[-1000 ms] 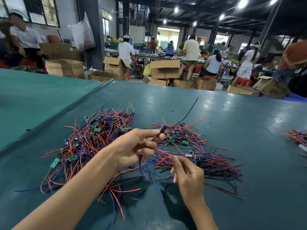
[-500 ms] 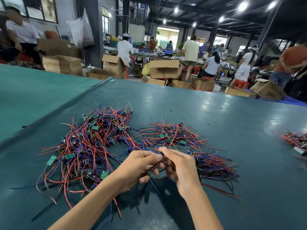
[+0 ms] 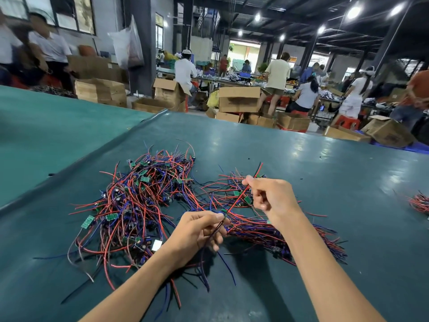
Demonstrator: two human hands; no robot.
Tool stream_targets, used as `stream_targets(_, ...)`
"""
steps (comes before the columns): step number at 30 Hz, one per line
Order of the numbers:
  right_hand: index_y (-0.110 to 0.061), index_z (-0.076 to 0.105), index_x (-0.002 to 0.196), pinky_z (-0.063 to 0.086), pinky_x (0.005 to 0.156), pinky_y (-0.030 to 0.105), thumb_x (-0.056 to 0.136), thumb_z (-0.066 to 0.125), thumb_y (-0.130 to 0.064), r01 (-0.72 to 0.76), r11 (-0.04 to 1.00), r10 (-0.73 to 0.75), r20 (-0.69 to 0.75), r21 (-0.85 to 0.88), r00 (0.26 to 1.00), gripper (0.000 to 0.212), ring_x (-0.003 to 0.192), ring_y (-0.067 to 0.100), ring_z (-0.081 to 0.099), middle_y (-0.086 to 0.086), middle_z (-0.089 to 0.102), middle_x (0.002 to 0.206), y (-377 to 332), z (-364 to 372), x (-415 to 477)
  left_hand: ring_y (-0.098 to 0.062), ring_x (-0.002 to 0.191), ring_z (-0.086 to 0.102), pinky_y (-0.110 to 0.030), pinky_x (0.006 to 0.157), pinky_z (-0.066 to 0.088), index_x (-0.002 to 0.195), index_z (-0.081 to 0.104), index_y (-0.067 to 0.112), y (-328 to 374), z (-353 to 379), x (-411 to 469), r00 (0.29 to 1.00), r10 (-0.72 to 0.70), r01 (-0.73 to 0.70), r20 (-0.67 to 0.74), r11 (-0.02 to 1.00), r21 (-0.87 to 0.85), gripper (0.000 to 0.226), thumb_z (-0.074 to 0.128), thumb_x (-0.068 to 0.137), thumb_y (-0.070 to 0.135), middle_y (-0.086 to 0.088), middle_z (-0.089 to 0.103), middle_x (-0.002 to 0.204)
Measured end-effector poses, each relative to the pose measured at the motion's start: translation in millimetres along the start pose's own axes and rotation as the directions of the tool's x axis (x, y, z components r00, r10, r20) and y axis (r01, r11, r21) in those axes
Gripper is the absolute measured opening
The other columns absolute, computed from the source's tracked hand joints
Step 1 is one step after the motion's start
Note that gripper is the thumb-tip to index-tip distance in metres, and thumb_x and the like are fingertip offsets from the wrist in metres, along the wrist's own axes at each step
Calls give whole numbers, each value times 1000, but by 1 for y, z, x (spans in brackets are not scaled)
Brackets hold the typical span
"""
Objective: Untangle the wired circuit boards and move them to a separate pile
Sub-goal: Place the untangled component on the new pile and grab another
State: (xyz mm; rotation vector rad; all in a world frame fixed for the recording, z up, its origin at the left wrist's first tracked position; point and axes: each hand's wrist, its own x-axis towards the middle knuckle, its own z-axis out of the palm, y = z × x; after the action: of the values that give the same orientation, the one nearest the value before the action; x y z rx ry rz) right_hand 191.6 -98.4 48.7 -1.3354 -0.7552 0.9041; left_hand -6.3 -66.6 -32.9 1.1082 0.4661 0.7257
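We held 1 wired circuit board [image 3: 224, 214] pinched in our left grip [image 3: 199, 231], the nearer one, dark leads hanging toward 6 o'clock. Its red wire [image 3: 238, 197] ran taut toward 1 o'clock into our raised right grip [image 3: 272, 196], thumb and forefinger closed on it. The separate pile [image 3: 255, 232] lay just at 3 o'clock, the tangled heap [image 3: 139, 198] at 10 o'clock, both on the counter [image 3: 325, 182].

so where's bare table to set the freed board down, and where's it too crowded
Bare table lies between the straightened bundle and the small heap at the right edge, and also beyond both piles toward the far edge. Crowded: the tangled pile on the left and the gap where the left hand and right hand hold a red wire.
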Motion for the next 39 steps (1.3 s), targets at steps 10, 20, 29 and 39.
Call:
stream_targets(10,3,71,87,22,34,18,92,69,-11,-87,996,86,-76,-9,993,15,38,8,33,1,45,53,-13,13,32,-24,58,62,-32,53,54,90,75,-3,0,5,-1,995,-46,39,-92,996,-77,29,74,82,25,-19,64,76)
stream_targets(20,-19,79,80,53,46,31,91,67,-43,76,906,4,189,-415,982,29,57,14,66,-2,75,72,55,40,-68,-18,62,57,-31,57,50,101,74,4,6,4,0,989,-66,22,-130,949,-313,31,70,83,28,-6,60,72)
stream_targets(29,-38,79,91,59,60,32,95,66,-23,132,969,-116,89,-208,989,21,68,8,65,4,76,80,73,38,-93,-30,66,55,-38,65,46,108,64,-18,-2,4,-6,996,17,-27,-86,994,-110,48,75,87,24,-19,59,78)
stream_targets(39,-11,76,81,58,62,30,100,59,-15,3,996,8,113,-93,994,26,65,22,69,14,74,75,82,46,-96,-17,44,45,-24,42,40,100,71,-8,-6,0,-3,995,-45,43,-94,999,-25,43,69,90,33,-9,55,62)
